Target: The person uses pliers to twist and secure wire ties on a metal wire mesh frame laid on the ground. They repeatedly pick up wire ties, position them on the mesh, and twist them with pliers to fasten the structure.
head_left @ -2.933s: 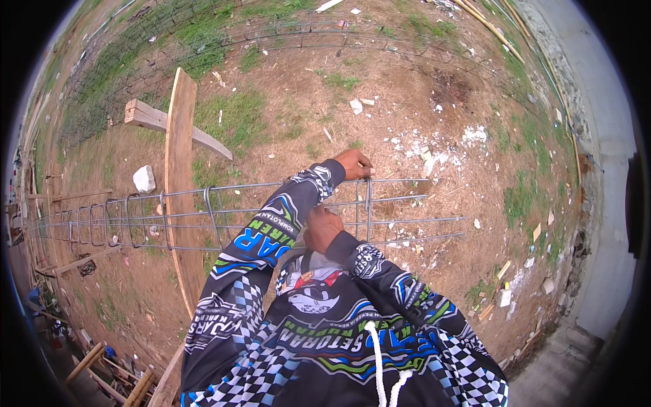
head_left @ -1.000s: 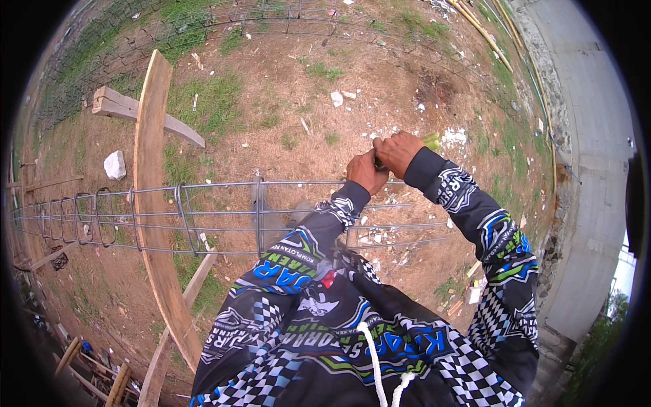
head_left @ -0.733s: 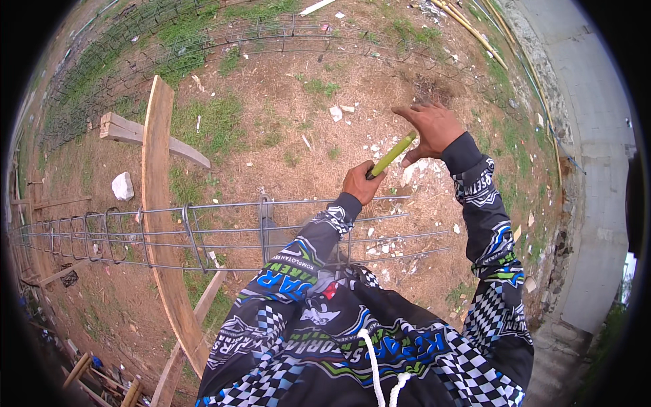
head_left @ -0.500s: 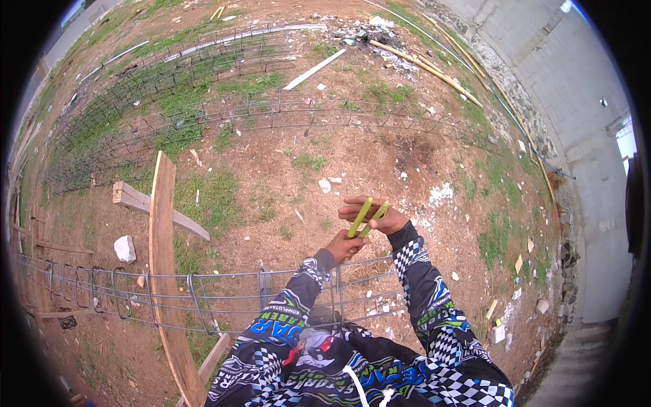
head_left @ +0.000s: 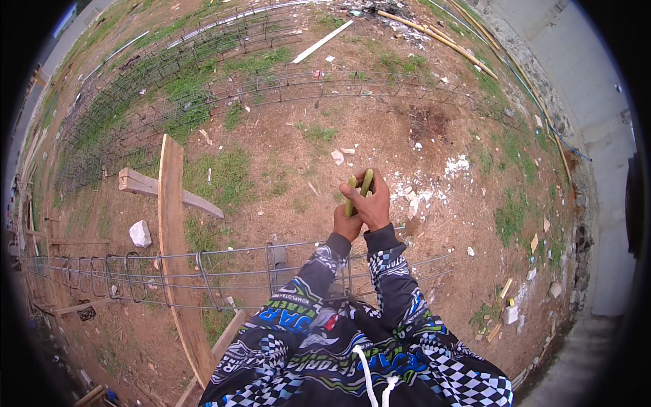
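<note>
Both my hands are together in front of me, above the bare soil. Two yellow-green handles of a pliers-like tool (head_left: 368, 182) point up and away from me; its head is hidden in my grip. My left hand (head_left: 344, 224) is closed around the lower end, partly covered by the other hand. My right hand (head_left: 374, 205) curls around the handles with its thumb across them. Close below my hands lies a long rebar cage (head_left: 234, 274) with its stirrups, its bars running left to right in front of my body.
A wooden plank (head_left: 171, 203) crosses the cage on the left, beside a wooden beam (head_left: 146, 184). Farther off lie more rebar cages (head_left: 224, 91), a pale strip (head_left: 324, 42) and bamboo poles (head_left: 441, 42). A concrete wall (head_left: 542, 54) stands at right. White rubble (head_left: 140, 234) dots the ground.
My right hand has gone from spread fingers beside the handles to closing around them. Both hands have drawn closer together, and the view has shifted slightly.
</note>
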Demonstrator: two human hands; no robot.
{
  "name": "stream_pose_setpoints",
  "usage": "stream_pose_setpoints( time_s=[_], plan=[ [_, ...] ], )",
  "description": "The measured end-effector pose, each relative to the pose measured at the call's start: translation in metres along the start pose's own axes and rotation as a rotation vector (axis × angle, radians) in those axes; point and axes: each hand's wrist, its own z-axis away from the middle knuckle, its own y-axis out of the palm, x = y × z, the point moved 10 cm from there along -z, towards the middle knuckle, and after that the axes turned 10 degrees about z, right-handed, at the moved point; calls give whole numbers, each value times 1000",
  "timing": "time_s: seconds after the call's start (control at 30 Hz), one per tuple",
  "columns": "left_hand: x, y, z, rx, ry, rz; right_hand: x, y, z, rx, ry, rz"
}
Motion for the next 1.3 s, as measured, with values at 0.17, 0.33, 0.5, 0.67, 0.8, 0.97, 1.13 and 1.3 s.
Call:
stream_pose_setpoints(
  time_s=[0.17,0.33,0.5,0.67,0.8,0.97,1.13,1.3],
  plan=[
    [14,40,5,641,-661,-17,8,3,-37,340,66,-531],
    [-27,21,0,250,44,-409,2,-23,-5,-207,-63,-277],
    [-18,16,30,163,142,-433,18,-38,78,-306,-211,-316],
    [-28,36,63,311,474,-543,3,-62,127,-362,-299,-354],
    [-22,43,74,383,531,-592,-16,-67,147,-400,-245,-436],
    [-21,40,83,198,437,-607,-43,-68,121,-433,-59,-557],
    [-12,39,47,40,368,-744,1,-58,78,-551,-24,-614],
    [3,48,8,434,-246,-30,14,-30,20,276,-21,-519]
  ],
)
